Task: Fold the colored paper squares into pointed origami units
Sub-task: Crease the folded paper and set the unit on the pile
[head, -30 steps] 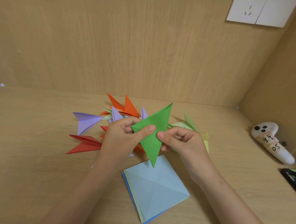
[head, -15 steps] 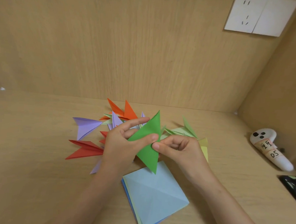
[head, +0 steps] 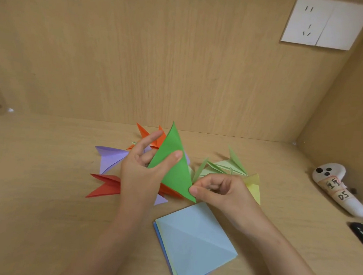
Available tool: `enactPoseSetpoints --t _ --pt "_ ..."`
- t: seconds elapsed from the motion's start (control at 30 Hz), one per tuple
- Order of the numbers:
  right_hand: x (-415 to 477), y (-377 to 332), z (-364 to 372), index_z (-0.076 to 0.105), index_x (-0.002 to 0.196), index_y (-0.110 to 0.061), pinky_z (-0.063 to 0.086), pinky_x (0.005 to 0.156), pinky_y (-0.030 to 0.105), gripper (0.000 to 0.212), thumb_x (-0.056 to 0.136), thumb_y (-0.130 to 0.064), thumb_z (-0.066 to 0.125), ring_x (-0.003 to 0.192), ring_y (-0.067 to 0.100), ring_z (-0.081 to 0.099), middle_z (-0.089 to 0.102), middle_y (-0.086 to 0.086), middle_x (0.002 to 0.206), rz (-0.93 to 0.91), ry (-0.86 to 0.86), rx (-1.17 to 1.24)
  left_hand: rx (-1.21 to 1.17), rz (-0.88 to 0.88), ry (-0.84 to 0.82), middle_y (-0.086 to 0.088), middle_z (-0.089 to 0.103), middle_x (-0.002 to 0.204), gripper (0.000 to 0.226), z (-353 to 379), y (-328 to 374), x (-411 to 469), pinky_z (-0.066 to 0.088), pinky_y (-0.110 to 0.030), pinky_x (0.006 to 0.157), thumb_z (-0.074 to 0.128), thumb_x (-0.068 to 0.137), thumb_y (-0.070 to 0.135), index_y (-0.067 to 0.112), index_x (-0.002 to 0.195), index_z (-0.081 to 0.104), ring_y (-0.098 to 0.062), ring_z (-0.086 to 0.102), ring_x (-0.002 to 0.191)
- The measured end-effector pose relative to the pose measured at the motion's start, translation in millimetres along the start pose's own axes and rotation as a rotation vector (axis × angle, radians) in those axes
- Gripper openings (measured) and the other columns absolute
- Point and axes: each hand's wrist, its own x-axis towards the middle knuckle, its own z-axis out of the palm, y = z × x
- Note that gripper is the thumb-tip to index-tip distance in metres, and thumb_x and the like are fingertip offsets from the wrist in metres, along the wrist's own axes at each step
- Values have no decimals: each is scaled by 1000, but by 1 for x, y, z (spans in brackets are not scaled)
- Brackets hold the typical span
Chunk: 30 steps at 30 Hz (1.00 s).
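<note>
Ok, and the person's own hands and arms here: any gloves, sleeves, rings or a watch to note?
Nothing worn that shows. The left hand and the right hand are bare, with no gloves and no rings visible. The left forearm and the right forearm are bare down to the bottom edge of the picture: no sleeve, watch, band or marking in view.

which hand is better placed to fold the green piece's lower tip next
Probably the right hand: it pinches the lower tip of the green paper, while the left hand holds the upper part, thumb across its face, steadying it.
</note>
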Motion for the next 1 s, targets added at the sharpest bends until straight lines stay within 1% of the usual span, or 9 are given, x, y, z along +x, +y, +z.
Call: enactPoseSetpoints --t 0.17,0.27,0.33,0.4,0.47,0.6,0.67,0.77,1.0 --pt "-1 -2 -3 72 67 -17 43 64 13 7 74 -15 73 62 5 58 69 -3 67 -4 -28 -7 -30 12 33 5 75 76 47 2 -2 -1 51 -15 59 75 74 3 26 112 61 -4 68 67" --pt "-2 -2 -7 73 69 -17 44 66 15 12 79 -9 73 66 6 61 72 0 70 -5 -44 -74 -55 7 90 6 75 81 43 -2 -3 3 55 -23 71 75 75 7 29 110 60 -9 70 76" --pt "-3 -2 -10 73 68 -21 43 67 23 11 77 -16 77 67 10 59 72 -4 72 -13 -11 -130 -52 4 85 7 75 82 43 -3 -3 4 55 -26 74 74 76 8 30 110 59 -9 71 79" --pt "-3 -2 -12 74 72 -23 42 71 39 8 73 -28 80 71 27 58 73 -7 79 -17 22 -154 -54 1 80 8 75 84 43 -3 -2 4 56 -23 72 74 76 8 31 110 59 -8 71 79" --pt "-3 -2 -15 73 81 -20 45 80 50 14 74 -32 74 89 33 63 74 -3 93 -24 18 -147 -49 3 83 7 76 85 44 -4 -2 4 56 -25 73 75 76 9 30 111 59 -10 71 81" --pt "-3 -5 -16 69 98 -11 48 71 25 40 73 -42 66 89 15 66 73 -2 104 -72 30 -53 -21 10 55 5 76 85 47 -3 -2 3 55 -20 69 76 74 8 29 113 60 -8 71 78" --pt "-1 -2 -10 68 97 -8 48 68 18 35 74 -33 71 83 11 66 74 1 98 -86 54 26 7 1 7 4 76 81 48 0 -4 1 53 -17 64 76 74 5 27 114 60 -7 70 74" --pt "2 3 -1 69 89 -4 49 64 16 20 74 -15 77 70 8 65 73 2 79 -105 121 163 46 -22 -66 0 75 77 50 5 -11 -4 55 -25 67 76 73 4 27 114 59 -12 69 71" --pt "3 4 -2 69 83 1 52 63 20 20 69 -13 69 59 10 63 70 4 69 -97 172 264 2 -45 -125 -4 74 73 51 10 -14 -9 53 -19 59 75 73 -3 23 114 58 -11 69 64"
